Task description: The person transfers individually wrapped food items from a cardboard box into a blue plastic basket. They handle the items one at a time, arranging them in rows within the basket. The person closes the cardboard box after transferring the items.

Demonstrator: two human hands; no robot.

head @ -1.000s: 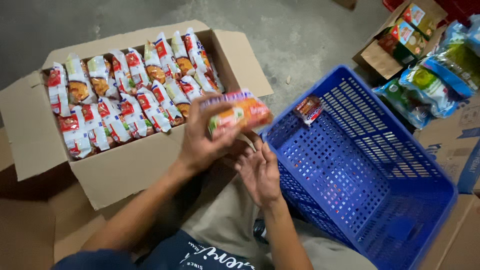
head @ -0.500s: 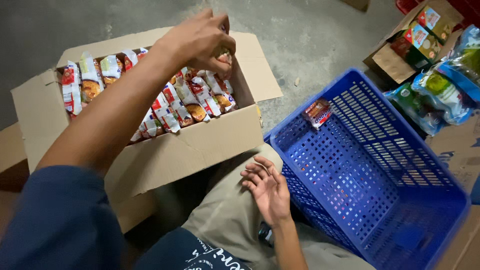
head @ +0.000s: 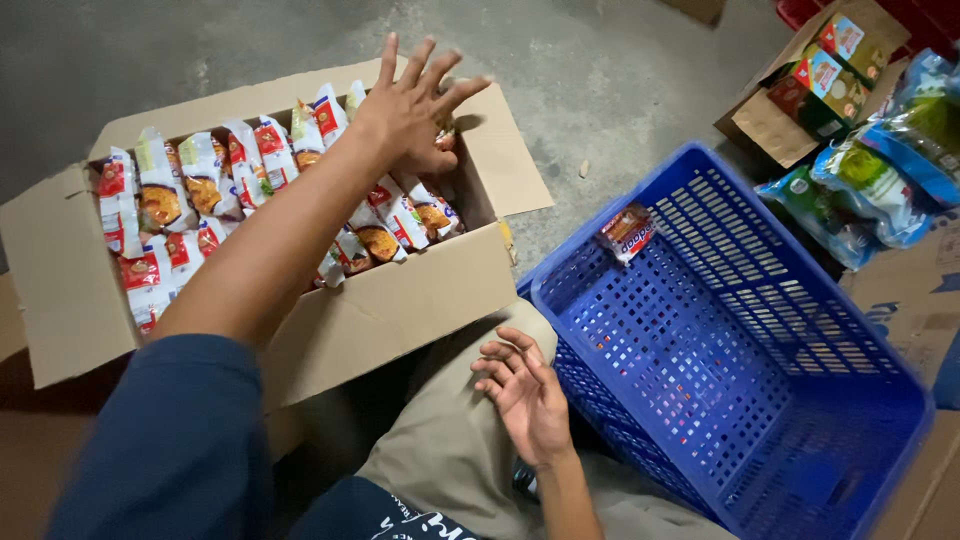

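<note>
Bare grey concrete floor [head: 280, 45] carries everything on view; no worktop is present. An open cardboard box [head: 400, 310] stands on it with flaps folded out, which leaves its rows of red-and-white snack packets [head: 190, 190] standing on edge and reachable from above.

Left hand [head: 412, 110]: arm extended across the box, palm down, fingers spread wide above the packets at the far right corner. It grips nothing visible; whether the palm touches the packets cannot be told.

Right hand [head: 525, 392]: resting over the lap, palm up, fingers loosely curled and apart, empty.

Blue perforated plastic basket [head: 720, 340] sits just beside the right knee, tilted toward the person. One single packet [head: 626, 232] lies against its far wall. Further boxes with green and blue packs [head: 880, 160] stand beyond the basket.
</note>
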